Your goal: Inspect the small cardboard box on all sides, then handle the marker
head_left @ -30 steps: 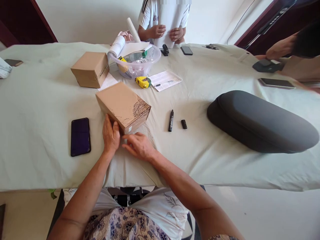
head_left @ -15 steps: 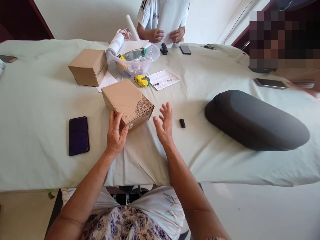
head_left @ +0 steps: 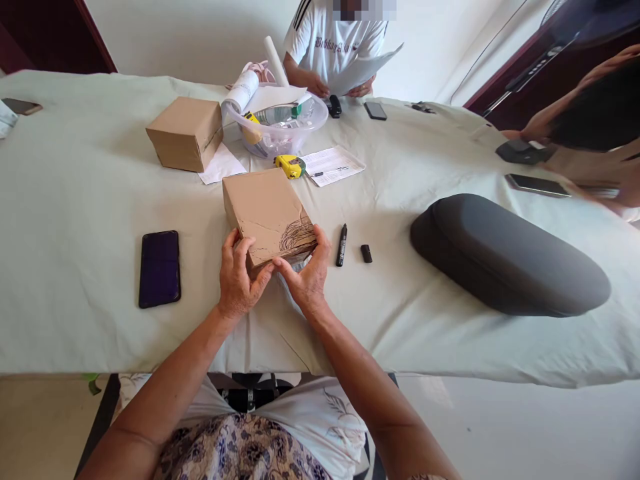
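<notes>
A cardboard box (head_left: 267, 207) with dark scribbled lines on its near right top corner sits on the cloth in front of me. My left hand (head_left: 239, 277) grips its near left corner, fingers on the top and thumb at the front edge. At the near right corner, my right hand (head_left: 311, 270) grips too, its thumb almost meeting the left one. Just right of that hand lies an uncapped black marker (head_left: 342, 245), with its black cap (head_left: 367, 253) beside it.
A second cardboard box (head_left: 183, 130) and a plastic basin (head_left: 280, 130) of items stand farther back, near a yellow tape measure (head_left: 289, 166) and a printed sheet (head_left: 335, 165). A phone (head_left: 160, 269) lies left, a dark grey case (head_left: 510, 253) right. Two other people sit around the table.
My right hand has moved left onto the box, which has turned slightly. The marker now shows on the cloth. Across the table, a person has tilted a paper sheet.
</notes>
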Available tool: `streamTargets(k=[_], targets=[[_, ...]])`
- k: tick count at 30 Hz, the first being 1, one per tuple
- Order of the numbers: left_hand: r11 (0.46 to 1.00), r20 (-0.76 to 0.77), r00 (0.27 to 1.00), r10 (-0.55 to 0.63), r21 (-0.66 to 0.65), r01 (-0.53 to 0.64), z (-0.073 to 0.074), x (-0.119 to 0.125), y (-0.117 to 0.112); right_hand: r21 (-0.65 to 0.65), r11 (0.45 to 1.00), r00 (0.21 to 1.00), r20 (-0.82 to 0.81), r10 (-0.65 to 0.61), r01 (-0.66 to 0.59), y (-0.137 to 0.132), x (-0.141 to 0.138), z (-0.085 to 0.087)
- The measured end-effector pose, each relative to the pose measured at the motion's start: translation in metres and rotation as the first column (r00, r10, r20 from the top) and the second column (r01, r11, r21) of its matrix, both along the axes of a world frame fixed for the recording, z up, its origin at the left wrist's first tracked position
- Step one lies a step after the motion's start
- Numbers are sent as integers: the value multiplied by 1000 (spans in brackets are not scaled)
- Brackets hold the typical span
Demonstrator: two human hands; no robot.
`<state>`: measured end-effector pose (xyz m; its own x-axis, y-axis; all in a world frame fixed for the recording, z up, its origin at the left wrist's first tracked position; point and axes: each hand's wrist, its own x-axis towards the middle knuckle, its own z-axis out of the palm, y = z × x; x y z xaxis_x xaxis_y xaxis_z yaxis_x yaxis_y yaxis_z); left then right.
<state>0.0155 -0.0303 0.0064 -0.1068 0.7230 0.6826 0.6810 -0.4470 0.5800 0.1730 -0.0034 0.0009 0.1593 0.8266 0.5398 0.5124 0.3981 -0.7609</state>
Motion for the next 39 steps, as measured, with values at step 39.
streamTargets(k=[39], targets=[[987,400,916,-31,-135,93,10,-26,12,-367,883,849,326,416,-292,32,40,-5]])
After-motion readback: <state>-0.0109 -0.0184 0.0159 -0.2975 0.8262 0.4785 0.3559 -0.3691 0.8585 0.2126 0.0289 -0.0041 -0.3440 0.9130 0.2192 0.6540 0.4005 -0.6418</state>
